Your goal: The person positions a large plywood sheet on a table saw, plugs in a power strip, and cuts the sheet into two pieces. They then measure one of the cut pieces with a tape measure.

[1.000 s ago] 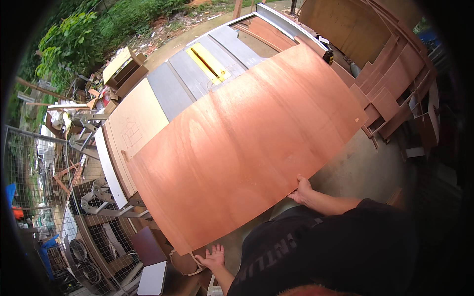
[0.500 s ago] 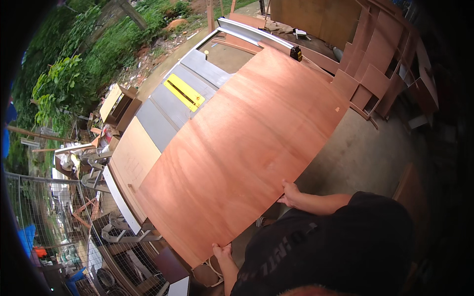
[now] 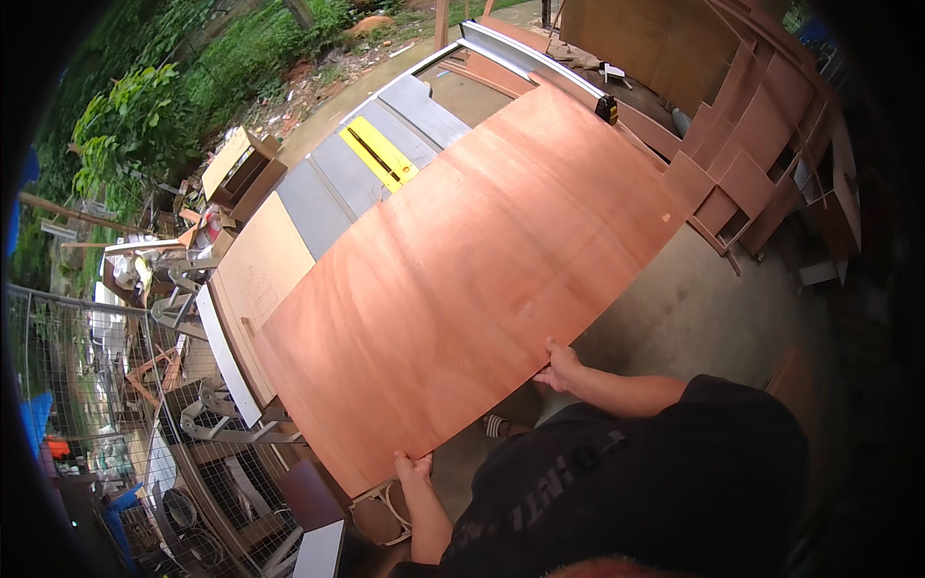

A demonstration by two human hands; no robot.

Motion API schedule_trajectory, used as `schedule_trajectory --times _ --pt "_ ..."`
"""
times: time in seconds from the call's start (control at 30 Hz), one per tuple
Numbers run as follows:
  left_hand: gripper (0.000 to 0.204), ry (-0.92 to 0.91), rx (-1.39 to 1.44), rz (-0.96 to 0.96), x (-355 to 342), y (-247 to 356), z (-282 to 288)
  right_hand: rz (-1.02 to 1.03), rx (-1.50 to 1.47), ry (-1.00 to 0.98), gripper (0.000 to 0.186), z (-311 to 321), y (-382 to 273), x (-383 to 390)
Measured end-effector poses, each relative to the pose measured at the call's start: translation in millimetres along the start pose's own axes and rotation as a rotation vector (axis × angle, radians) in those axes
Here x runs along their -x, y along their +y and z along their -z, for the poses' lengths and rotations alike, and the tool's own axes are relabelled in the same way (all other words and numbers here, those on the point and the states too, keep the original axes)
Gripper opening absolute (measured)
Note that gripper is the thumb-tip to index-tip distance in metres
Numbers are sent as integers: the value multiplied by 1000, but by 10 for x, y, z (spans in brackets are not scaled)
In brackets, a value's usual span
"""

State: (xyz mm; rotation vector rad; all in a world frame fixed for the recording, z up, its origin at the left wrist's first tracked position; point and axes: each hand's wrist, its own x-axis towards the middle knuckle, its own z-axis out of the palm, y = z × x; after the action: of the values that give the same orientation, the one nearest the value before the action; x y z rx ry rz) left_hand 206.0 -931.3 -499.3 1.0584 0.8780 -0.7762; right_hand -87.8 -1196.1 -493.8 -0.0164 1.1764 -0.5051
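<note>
A large reddish-brown plywood sheet (image 3: pixel 472 289) lies slantwise over the grey top of a table saw (image 3: pixel 332 183). My left hand (image 3: pixel 414 468) grips the sheet's near edge toward its left corner, thumb on top and fingers underneath. Farther right along that edge, my right hand (image 3: pixel 557 366) holds the sheet the same way. The saw's yellow throat plate (image 3: pixel 381 154), with a dark slot along it, shows just beyond the sheet's far edge. A silver rip fence (image 3: pixel 530 65) runs past the sheet's far right end.
Left of the saw, a pale board (image 3: pixel 260 260) extends the work surface, with a folding ladder (image 3: pixel 226 419) beside it. Stacked brown plywood offcuts (image 3: pixel 742 144) stand at the far right. A wire fence (image 3: pixel 96 385) is at left, and a cardboard-coloured box (image 3: pixel 241 173) sits behind.
The view has shifted a little, so the saw and surroundings appear farther right at the top. Both hands keep their grip on the plywood sheet, which covers slightly more of the yellow plate.
</note>
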Motion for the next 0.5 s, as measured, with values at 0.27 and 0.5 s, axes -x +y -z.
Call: schedule_trajectory --times 0.27,0.5 --pt "47 -5 25 13 11 9 -61 7 130 9 52 6 -9 -58" --pt "45 -36 -30 -4 -8 72 -146 19 102 8 50 -9 26 -224"
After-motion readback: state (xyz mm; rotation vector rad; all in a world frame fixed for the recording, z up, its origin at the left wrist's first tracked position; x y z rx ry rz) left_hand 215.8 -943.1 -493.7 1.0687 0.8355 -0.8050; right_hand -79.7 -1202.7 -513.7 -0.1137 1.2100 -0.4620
